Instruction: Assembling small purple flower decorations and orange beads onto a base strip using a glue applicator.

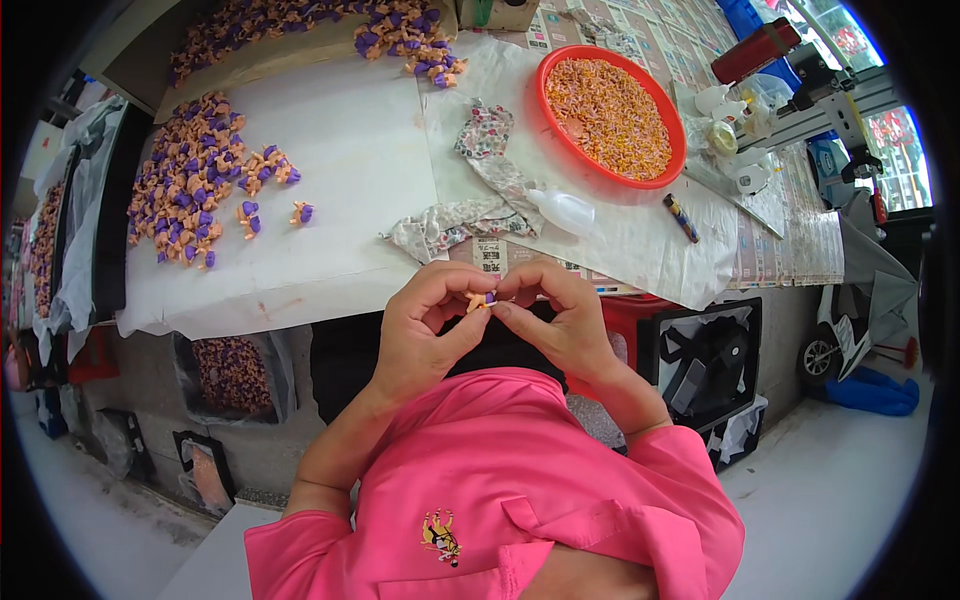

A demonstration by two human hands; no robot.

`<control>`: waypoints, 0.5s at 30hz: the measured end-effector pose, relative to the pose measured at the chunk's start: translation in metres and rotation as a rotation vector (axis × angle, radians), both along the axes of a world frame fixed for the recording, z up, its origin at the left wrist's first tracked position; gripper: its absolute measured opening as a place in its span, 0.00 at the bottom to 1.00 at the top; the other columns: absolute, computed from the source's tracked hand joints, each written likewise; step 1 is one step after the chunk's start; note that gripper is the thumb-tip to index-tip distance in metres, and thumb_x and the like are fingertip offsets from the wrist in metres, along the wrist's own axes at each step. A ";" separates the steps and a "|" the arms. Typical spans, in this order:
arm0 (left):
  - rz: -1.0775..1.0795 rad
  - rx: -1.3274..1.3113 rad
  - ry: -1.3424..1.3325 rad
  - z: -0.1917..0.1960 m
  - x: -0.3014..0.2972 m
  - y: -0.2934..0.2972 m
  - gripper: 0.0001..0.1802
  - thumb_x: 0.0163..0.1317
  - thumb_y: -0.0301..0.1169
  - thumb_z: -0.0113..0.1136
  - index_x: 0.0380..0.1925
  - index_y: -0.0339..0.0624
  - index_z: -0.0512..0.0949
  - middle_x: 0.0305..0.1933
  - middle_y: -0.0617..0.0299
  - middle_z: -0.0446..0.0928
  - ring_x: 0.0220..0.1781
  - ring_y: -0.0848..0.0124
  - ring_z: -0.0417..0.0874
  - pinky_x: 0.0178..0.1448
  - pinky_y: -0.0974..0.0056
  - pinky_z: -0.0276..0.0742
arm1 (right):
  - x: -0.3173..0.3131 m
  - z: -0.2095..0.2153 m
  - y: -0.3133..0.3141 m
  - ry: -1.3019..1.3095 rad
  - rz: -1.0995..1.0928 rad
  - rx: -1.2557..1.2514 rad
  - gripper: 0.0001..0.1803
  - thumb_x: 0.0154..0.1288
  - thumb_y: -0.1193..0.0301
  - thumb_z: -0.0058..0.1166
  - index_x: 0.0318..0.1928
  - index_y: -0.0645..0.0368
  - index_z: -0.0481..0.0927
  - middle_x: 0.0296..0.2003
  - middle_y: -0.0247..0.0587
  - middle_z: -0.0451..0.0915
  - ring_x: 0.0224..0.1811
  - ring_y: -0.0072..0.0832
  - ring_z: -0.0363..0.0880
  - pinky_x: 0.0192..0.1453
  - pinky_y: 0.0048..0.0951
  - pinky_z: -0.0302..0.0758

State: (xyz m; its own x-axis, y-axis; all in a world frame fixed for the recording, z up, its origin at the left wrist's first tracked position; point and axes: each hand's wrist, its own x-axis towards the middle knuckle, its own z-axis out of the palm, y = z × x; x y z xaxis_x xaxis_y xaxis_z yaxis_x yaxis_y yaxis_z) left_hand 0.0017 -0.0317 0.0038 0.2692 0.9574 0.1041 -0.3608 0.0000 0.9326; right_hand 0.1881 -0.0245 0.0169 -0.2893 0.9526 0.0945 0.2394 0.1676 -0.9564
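A tiny orange figure with a purple bit, pinched between fingertips just off the table edge; details perhaps too small.

red bowl, white squeeze bottle, floral cloth

I see my left hand and right hand pinching a small orange-and-purple piece together just off the table's near edge, with finished pieces heaped toward its left edge and a red bowl near its far right corner.
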 end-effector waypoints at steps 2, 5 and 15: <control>0.045 -0.009 0.054 -0.001 0.002 -0.001 0.15 0.57 0.12 0.56 0.45 0.31 0.75 0.49 0.58 0.72 0.45 0.77 0.76 0.51 0.73 0.72 | 0.001 0.000 0.000 -0.043 0.014 0.015 0.11 0.58 0.79 0.63 0.42 0.62 0.78 0.38 0.33 0.76 0.36 0.17 0.72 0.42 0.19 0.70; 0.058 0.029 0.086 -0.001 0.003 -0.001 0.15 0.57 0.11 0.55 0.44 0.31 0.75 0.48 0.58 0.72 0.44 0.77 0.76 0.51 0.73 0.73 | -0.002 -0.002 0.000 -0.049 -0.013 0.022 0.12 0.56 0.79 0.63 0.41 0.61 0.79 0.37 0.32 0.77 0.36 0.17 0.72 0.41 0.19 0.70; 0.141 0.004 0.075 -0.003 -0.016 0.015 0.13 0.56 0.12 0.55 0.41 0.33 0.77 0.48 0.60 0.72 0.45 0.77 0.76 0.48 0.74 0.75 | -0.007 0.005 0.010 -0.028 -0.060 0.126 0.09 0.55 0.79 0.64 0.38 0.62 0.80 0.34 0.34 0.79 0.33 0.18 0.74 0.39 0.19 0.71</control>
